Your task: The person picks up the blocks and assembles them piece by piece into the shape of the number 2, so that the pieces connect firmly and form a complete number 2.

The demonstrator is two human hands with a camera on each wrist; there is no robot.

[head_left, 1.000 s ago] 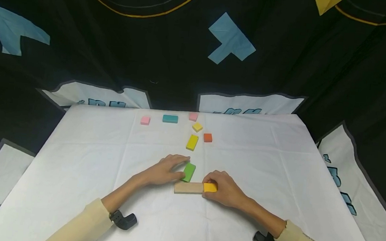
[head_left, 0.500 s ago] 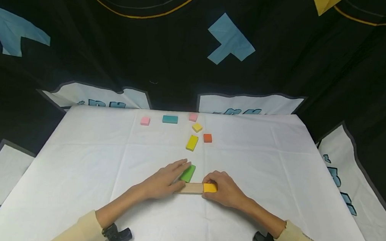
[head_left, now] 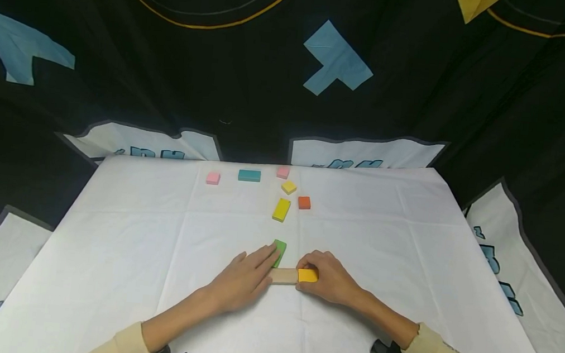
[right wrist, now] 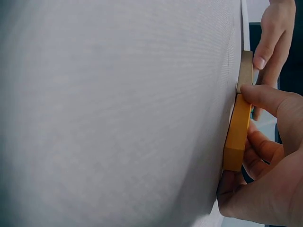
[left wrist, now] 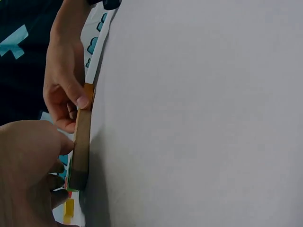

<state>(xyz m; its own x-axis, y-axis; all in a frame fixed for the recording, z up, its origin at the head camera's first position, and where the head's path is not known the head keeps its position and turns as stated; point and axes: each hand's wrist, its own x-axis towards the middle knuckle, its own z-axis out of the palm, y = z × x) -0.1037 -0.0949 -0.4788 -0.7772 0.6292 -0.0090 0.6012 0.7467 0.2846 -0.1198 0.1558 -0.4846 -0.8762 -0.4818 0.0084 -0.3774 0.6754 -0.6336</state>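
Lower centre of the head frame: my right hand (head_left: 330, 279) pinches the orange block (head_left: 307, 275), which abuts the wooden block (head_left: 285, 276). My left hand (head_left: 239, 278), fingers extended, partly covers the green block (head_left: 280, 248).

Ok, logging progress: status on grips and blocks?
Right grip pinching orange block, end to end with wooden block. Left grip straight-fingered, partly blocking head view of green block.

Orange block (right wrist: 237, 130) in right hand (right wrist: 283, 175), tan block (right wrist: 245, 72) adjoining.
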